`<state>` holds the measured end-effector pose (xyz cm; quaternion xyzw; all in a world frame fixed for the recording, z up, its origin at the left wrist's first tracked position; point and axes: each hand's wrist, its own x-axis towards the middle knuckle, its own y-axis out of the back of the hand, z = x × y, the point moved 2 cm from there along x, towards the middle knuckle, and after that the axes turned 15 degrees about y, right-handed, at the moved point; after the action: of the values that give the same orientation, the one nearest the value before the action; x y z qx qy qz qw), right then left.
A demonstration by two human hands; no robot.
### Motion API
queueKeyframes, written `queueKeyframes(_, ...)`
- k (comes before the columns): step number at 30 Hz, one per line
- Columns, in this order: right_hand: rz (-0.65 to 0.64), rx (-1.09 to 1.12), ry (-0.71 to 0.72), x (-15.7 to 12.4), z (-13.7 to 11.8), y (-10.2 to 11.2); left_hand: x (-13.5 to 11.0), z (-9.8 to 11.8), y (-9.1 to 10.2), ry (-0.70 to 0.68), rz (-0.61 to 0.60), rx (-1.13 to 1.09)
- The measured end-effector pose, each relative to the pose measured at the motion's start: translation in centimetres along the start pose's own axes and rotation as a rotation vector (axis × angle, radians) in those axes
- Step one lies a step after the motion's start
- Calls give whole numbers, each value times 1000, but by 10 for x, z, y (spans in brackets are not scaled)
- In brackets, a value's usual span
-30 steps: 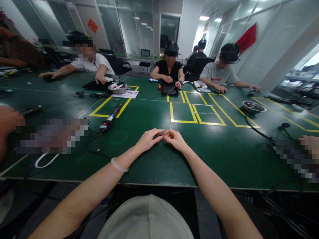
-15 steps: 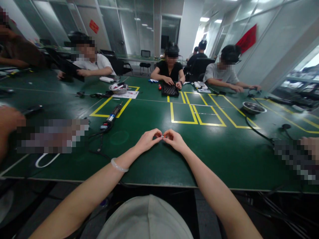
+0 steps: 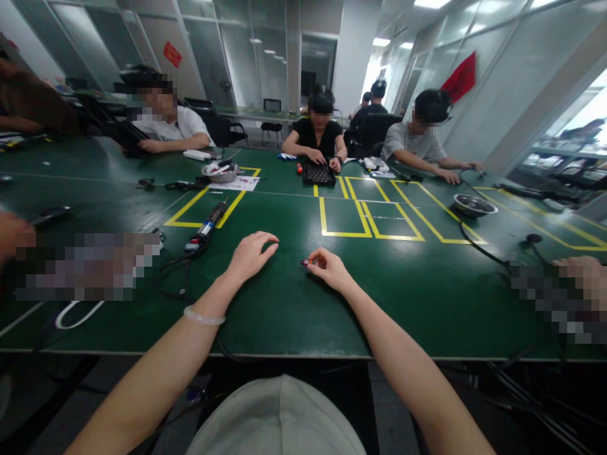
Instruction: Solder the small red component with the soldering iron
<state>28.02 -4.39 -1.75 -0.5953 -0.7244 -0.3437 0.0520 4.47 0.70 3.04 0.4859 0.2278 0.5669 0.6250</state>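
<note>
Between the thumb and fingers of my right hand (image 3: 327,266) is a small red and dark piece (image 3: 305,262), too small to identify. It is pinched just above the green table (image 3: 284,309), its left end sticking out towards my other hand. My left hand (image 3: 252,256) is apart from it, over the table to the left, fingers stretched and thumb held away, with nothing in it. Farther left lies what looks like an electric screwdriver (image 3: 207,227) with a black cable.
Yellow tape outlines (image 3: 346,235) mark the table ahead. Across it, a person works over a black tray (image 3: 318,174). A metal bowl (image 3: 474,205) stands to the right, another bowl (image 3: 220,170) with things in it at the back left. Other people's hands are at both sides.
My left hand has let go of the small piece and moved left, its fingers opening. My right hand keeps the piece. The view has shifted slightly to the right.
</note>
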Motion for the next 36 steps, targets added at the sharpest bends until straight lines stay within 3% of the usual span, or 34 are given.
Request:
queueKeyframes(3,-4,-10,-1,0,-2,0,8,-44,24,176,100,213)
queueKeyframes(6,-12,-11,1,1,-5,0,7,-94,47,419,125,399)
queueKeyframes(9,-19,-25,5,1,-6,0,1,-136,59,608,-3,477)
queueKeyframes(12,-22,-41,5,2,-4,-1,-4,-159,59,721,-122,490)
queueKeyframes(15,-26,-55,5,1,-2,-2,-2,-163,56,738,-107,487)
queueKeyframes(20,-1,-96,28,2,-1,-2,4,-148,52,698,-133,466)
queueKeyframes(24,28,-144,51,3,1,-2,4,-120,38,652,-149,473)
queueKeyframes(32,44,-153,73,2,5,-2,-12,-12,-5,382,-79,530)
queueKeyframes(36,49,-149,82,3,4,-2,-18,30,-21,279,-75,512)
